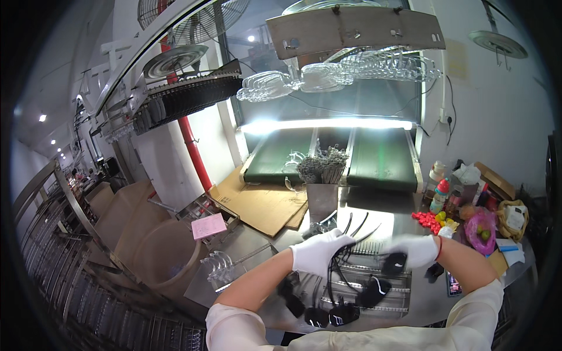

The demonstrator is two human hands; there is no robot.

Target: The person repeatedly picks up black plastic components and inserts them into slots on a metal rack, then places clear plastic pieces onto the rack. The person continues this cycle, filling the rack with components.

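Note:
My left hand (319, 253), in a white glove, is closed around a bunch of thin black curved strips (335, 279). Some of their ends stick up past the fingers, and others hang toward the table. My right hand (420, 250), also gloved in white, is smeared by motion. A rounded black piece (395, 263) is at its fingertips; whether the fingers grip it is unclear. Below the hands are several dark, bulky black pieces (342, 315), some with thin stems and white marks. A metal rack (399, 301) with rows of small tines lies under and beside them.
A metal holder (323, 199) full of thin wires stands behind my hands, before two green conveyor belts (383, 161). Cardboard (257, 205) and a pink pad (208, 226) lie left. Bottles (439, 196), bags and a phone (453, 285) are right. Clear frames (322, 77) hang overhead.

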